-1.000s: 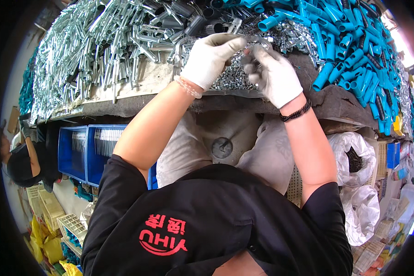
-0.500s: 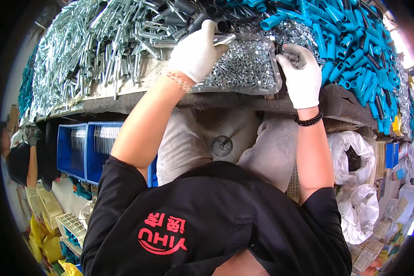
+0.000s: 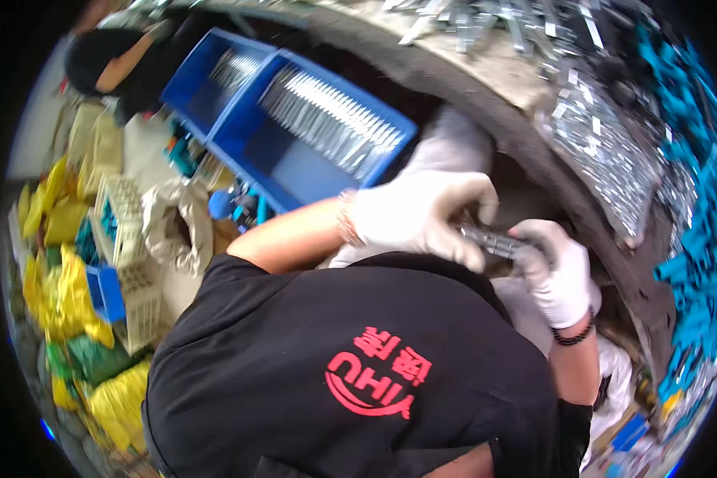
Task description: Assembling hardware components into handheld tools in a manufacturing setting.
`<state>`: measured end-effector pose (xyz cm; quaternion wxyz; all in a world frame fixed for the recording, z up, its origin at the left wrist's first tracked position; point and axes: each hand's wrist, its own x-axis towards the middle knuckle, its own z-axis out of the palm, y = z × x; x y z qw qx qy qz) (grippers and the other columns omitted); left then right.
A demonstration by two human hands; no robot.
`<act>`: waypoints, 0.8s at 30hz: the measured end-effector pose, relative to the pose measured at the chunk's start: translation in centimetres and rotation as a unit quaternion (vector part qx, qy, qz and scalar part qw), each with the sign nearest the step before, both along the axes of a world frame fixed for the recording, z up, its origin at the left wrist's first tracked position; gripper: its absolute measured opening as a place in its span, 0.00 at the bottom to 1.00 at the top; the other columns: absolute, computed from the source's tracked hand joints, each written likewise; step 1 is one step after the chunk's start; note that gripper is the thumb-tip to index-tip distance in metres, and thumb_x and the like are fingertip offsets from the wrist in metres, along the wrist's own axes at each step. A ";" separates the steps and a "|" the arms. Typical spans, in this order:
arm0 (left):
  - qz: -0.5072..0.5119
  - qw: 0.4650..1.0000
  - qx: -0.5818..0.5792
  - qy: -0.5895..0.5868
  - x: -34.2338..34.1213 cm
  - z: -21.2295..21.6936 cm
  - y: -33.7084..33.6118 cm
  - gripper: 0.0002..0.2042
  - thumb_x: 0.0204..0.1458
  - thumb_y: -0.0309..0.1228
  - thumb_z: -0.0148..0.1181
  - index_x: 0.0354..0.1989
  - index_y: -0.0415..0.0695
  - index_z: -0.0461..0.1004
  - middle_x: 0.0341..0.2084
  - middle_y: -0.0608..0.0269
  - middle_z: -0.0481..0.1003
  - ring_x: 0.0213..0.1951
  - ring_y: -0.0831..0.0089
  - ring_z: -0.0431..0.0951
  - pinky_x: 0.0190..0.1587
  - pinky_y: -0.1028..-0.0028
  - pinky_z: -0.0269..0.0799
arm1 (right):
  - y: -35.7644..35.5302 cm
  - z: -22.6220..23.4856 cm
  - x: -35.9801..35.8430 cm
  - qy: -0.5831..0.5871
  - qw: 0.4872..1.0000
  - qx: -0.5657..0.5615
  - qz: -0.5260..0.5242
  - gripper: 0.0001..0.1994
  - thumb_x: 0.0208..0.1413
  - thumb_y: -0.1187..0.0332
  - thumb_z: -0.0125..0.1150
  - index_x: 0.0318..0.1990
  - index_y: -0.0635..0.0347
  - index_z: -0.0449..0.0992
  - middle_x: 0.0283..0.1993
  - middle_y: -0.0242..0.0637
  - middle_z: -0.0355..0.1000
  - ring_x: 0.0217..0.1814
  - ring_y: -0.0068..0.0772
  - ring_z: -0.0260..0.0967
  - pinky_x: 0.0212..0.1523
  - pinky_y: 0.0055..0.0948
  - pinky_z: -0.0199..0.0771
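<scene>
Both my hands wear white gloves and meet in front of my body, above my lap. Between them is a short shiny metal tube (image 3: pixel 490 241), blurred by motion. My left hand (image 3: pixel 422 215) curls round its left end, thumb and forefinger bent apart in a C. From the other side my right hand (image 3: pixel 554 271) pinches the tube's right end with bent fingers. Whether small parts sit inside the right glove is hidden.
At the left, two joined blue bins (image 3: pixel 295 171) hold rows of metal tubes. The bench edge (image 3: pixel 454 76) curves past, bearing a clear tray of small metal parts (image 3: pixel 597 151) and turquoise pieces (image 3: pixel 701 239). Yellow bags (image 3: pixel 64 295), crates (image 3: pixel 139 307) and another person (image 3: pixel 115 68) are farther left.
My view has turned left toward the blue bins. Both hands have drawn back from the bench to my lap and come together, with the metal tube now between them.
</scene>
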<state>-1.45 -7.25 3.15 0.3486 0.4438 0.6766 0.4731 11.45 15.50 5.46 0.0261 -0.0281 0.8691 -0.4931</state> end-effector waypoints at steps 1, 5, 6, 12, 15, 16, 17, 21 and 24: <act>0.018 0.997 -0.003 -0.072 1.3 -1.3 -0.8 0.31 0.44 0.48 0.77 0.49 0.41 0.70 0.42 0.58 0.77 0.44 0.71 0.77 0.45 0.69 0.75 | -2.3 -0.9 -0.4 -0.078 0.996 -0.034 0.001 0.12 0.64 0.62 0.60 0.44 0.62 0.76 0.30 0.39 0.76 0.25 0.30 0.75 0.28 0.28 0.73; 0.152 0.970 0.020 -0.189 1.9 -5.4 -5.2 0.30 0.53 0.35 0.70 0.62 0.41 0.64 0.43 0.57 0.76 0.46 0.72 0.76 0.48 0.70 0.74 | -4.0 -7.5 -3.7 -0.031 0.999 0.006 0.027 0.20 0.71 0.53 0.45 0.53 0.63 0.69 0.27 0.43 0.72 0.23 0.35 0.72 0.28 0.34 0.71; 0.218 0.962 -0.070 -0.151 0.5 -4.2 -6.8 0.30 0.55 0.31 0.66 0.66 0.43 0.62 0.38 0.61 0.77 0.39 0.76 0.76 0.42 0.72 0.75 | -3.6 -7.6 -4.4 -0.094 0.994 -0.028 0.045 0.24 0.71 0.51 0.46 0.59 0.63 0.64 0.29 0.43 0.72 0.24 0.34 0.72 0.30 0.31 0.71; 0.455 0.820 -0.241 0.249 -12.2 -13.3 -19.4 0.11 0.57 0.28 0.55 0.44 0.42 0.83 0.36 0.46 0.81 0.42 0.53 0.81 0.51 0.66 0.73 | -3.0 -8.0 -4.9 -0.142 0.987 -0.069 -0.036 0.19 0.67 0.65 0.52 0.61 0.64 0.65 0.29 0.36 0.73 0.27 0.23 0.69 0.33 0.25 0.72; 0.555 0.757 -0.272 0.213 -16.7 -16.4 -21.5 0.15 0.51 0.37 0.63 0.43 0.43 0.83 0.36 0.47 0.82 0.44 0.51 0.81 0.51 0.66 0.74 | -1.5 -9.5 -3.6 -0.157 0.986 -0.035 -0.032 0.16 0.66 0.71 0.52 0.58 0.65 0.69 0.36 0.37 0.75 0.30 0.21 0.69 0.35 0.22 0.72; 0.553 0.759 -0.270 0.214 -17.5 -17.0 -21.2 0.15 0.51 0.37 0.63 0.43 0.43 0.83 0.36 0.47 0.82 0.44 0.51 0.81 0.51 0.66 0.74 | -1.3 -9.5 -3.1 -0.178 0.980 -0.064 -0.061 0.15 0.66 0.72 0.52 0.58 0.66 0.69 0.39 0.37 0.75 0.32 0.20 0.69 0.35 0.21 0.72; 0.548 0.736 -0.320 0.234 -18.2 -17.6 -20.7 0.14 0.51 0.39 0.63 0.42 0.47 0.84 0.40 0.47 0.80 0.45 0.51 0.80 0.52 0.65 0.74 | -1.0 -9.6 -2.6 -0.199 0.971 -0.094 -0.089 0.14 0.66 0.73 0.51 0.57 0.66 0.69 0.41 0.36 0.74 0.34 0.20 0.69 0.36 0.21 0.72; 0.510 0.721 -0.415 0.218 -20.0 -19.6 -19.5 0.11 0.50 0.40 0.63 0.39 0.55 0.86 0.45 0.48 0.77 0.47 0.54 0.80 0.54 0.63 0.75 | 1.3 -11.0 0.2 -0.202 0.955 -0.132 -0.170 0.14 0.66 0.74 0.51 0.56 0.67 0.70 0.39 0.34 0.72 0.34 0.18 0.67 0.36 0.19 0.72; 0.537 0.708 -0.405 0.217 -20.1 -20.0 -20.1 0.11 0.50 0.41 0.63 0.38 0.54 0.86 0.42 0.48 0.77 0.46 0.54 0.80 0.52 0.63 0.75 | 2.1 -11.0 1.1 -0.208 0.949 -0.123 -0.202 0.13 0.66 0.74 0.50 0.55 0.67 0.71 0.34 0.32 0.71 0.31 0.17 0.66 0.34 0.18 0.70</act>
